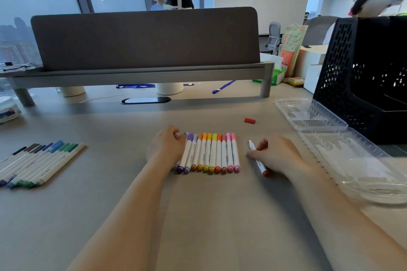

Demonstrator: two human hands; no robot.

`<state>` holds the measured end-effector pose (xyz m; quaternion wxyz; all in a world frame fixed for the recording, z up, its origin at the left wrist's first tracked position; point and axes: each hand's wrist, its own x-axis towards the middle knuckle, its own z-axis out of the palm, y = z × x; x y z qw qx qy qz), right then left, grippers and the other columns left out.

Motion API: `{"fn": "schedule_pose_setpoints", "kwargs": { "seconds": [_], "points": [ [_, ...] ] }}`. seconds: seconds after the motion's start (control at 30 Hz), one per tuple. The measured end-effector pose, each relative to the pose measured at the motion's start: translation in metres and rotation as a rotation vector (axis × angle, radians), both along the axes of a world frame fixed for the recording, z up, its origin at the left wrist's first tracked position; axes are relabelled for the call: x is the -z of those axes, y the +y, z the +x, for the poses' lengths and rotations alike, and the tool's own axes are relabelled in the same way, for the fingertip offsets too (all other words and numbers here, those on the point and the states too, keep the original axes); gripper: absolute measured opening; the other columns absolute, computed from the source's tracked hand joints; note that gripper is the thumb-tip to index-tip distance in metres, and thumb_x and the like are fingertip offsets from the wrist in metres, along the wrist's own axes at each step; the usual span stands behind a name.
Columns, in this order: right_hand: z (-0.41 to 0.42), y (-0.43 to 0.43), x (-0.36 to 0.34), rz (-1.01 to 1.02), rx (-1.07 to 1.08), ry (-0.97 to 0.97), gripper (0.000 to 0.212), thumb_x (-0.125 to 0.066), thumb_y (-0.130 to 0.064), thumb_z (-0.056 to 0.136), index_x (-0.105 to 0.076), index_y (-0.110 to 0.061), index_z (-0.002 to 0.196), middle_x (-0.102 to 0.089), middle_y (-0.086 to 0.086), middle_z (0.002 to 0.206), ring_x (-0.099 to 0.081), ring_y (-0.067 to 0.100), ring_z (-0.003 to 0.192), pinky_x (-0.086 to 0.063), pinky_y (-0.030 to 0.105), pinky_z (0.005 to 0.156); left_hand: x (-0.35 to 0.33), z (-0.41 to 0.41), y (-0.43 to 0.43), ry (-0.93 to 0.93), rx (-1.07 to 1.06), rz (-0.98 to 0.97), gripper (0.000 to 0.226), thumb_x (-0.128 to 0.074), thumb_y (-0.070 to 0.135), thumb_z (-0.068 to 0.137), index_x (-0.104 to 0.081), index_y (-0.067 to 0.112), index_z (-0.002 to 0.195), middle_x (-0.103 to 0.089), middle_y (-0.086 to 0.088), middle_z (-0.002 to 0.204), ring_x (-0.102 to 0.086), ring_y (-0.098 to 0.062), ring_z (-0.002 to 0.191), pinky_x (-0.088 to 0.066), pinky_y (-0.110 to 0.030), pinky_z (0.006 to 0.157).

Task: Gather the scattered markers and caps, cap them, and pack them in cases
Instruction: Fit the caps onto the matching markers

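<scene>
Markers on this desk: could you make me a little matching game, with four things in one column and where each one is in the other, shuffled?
Things
1. red cap
2. red marker
3. case
4. blue and green markers

Places
A. in a bunch at the far left
B. gripped by the right hand
C. lying alone beyond the marker row
D. open at the right, beside the black crate

Pairs: 1-C, 2-B, 3-D, 4-A
</scene>
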<state>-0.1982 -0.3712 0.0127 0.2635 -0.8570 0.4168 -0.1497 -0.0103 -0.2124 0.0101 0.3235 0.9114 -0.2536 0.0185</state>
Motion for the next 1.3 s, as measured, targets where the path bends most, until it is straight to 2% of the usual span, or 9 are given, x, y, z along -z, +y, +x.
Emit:
{"fn": "schedule_pose_setpoints", "kwargs": {
  "seconds": [0.1, 0.17, 0.27, 0.37, 0.57, 0.83, 0.93, 1.07, 1.3],
  "points": [
    [0.003, -0.006, 0.003, -0.068, 0.027, 0.064, 0.040, -0.057, -0.037, 0.087, -0.065, -0.007, 0.062, -0.060, 0.009, 0.059, -0.059, 0.026, 0.060, -0.044, 0.030, 0.058, -0.005, -0.005, -0.011, -0.061, 0.082, -0.140, 0.030, -0.052, 0.029, 0.095, -0.054, 0.019, 0.124, -0.057, 0.004, 0.109, -0.054, -0.013, 0.094, -0.045, -0.029, 0.076],
    [0.007, -0.014, 0.002, -0.018, 0.082, -0.049, 0.047, -0.050, -0.041, 0.091, -0.060, -0.009, 0.057, -0.056, 0.006, 0.054, -0.055, 0.027, 0.058, -0.041, 0.032, 0.057, -0.010, -0.008, -0.029, -0.082, 0.176, -0.187, 0.028, -0.054, 0.025, 0.095, -0.056, 0.017, 0.121, -0.057, 0.004, 0.106, -0.053, -0.013, 0.093, -0.047, -0.029, 0.080],
    [0.017, -0.032, 0.001, 0.196, 0.206, -0.426, 0.035, -0.047, -0.039, 0.094, -0.057, -0.010, 0.077, -0.062, 0.007, 0.073, -0.055, 0.026, 0.065, -0.044, 0.036, 0.060, -0.017, -0.008, -0.071, -0.090, 0.298, -0.162, 0.026, -0.055, 0.023, 0.094, -0.058, 0.016, 0.119, -0.057, 0.000, 0.111, -0.054, -0.014, 0.095, -0.049, -0.033, 0.088],
    [0.024, -0.047, 0.007, 0.236, 0.300, -0.596, 0.019, -0.048, -0.033, 0.095, -0.052, -0.019, 0.084, -0.064, 0.006, 0.090, -0.059, 0.023, 0.078, -0.054, 0.045, 0.074, -0.020, -0.012, -0.121, -0.099, 0.390, -0.028, 0.030, -0.056, 0.021, 0.094, -0.058, 0.018, 0.124, -0.058, -0.003, 0.120, -0.056, -0.016, 0.103, -0.048, -0.034, 0.093],
    [0.029, -0.064, 0.022, 0.170, 0.311, -0.706, 0.013, -0.053, -0.033, 0.094, -0.053, -0.022, 0.088, -0.064, 0.002, 0.091, -0.060, 0.020, 0.085, -0.052, 0.042, 0.082, -0.012, -0.020, -0.194, -0.258, 0.498, 0.248, 0.038, -0.060, 0.014, 0.091, -0.056, 0.020, 0.129, -0.051, -0.005, 0.132, -0.049, -0.022, 0.120, -0.039, -0.033, 0.102],
    [0.029, -0.066, 0.024, 0.151, 0.263, -0.722, 0.013, -0.054, -0.031, 0.094, -0.053, -0.018, 0.092, -0.066, 0.005, 0.093, -0.061, 0.023, 0.088, -0.049, 0.040, 0.083, -0.005, -0.020, -0.210, -0.267, 0.510, 0.331, 0.027, -0.056, 0.028, 0.095, -0.064, 0.013, 0.116, -0.057, -0.009, 0.115, -0.054, -0.023, 0.104, -0.045, -0.033, 0.091],
    [0.029, -0.064, 0.023, 0.163, 0.256, -0.742, 0.010, -0.053, -0.030, 0.095, -0.053, -0.020, 0.093, -0.065, 0.004, 0.094, -0.061, 0.022, 0.089, -0.050, 0.043, 0.086, -0.011, -0.028, -0.196, -0.174, 0.461, 0.151, 0.025, -0.054, 0.026, 0.096, -0.061, 0.014, 0.116, -0.059, -0.007, 0.115, -0.055, -0.021, 0.103, -0.045, -0.032, 0.089],
    [0.025, -0.057, 0.017, 0.174, 0.178, -0.776, 0.012, -0.051, -0.027, 0.097, -0.057, -0.019, 0.102, -0.060, -0.006, 0.090, -0.058, 0.013, 0.084, -0.051, 0.035, 0.080, -0.030, -0.048, -0.138, 0.198, 0.424, -0.316, 0.021, -0.053, 0.017, 0.096, -0.057, 0.010, 0.116, -0.060, -0.002, 0.101, -0.055, -0.014, 0.092, -0.044, -0.025, 0.082],
    [0.029, 0.006, 0.006, 0.153, -0.036, -0.862, 0.010, -0.048, -0.028, 0.099, -0.054, -0.026, 0.106, -0.057, -0.009, 0.092, -0.054, 0.008, 0.084, -0.046, 0.017, 0.070, -0.036, -0.055, -0.036, 0.847, 0.317, -0.877, 0.018, -0.052, 0.010, 0.095, -0.060, 0.012, 0.111, -0.066, -0.005, 0.088, -0.062, -0.013, 0.082, -0.052, -0.026, 0.076]
  ]
}}
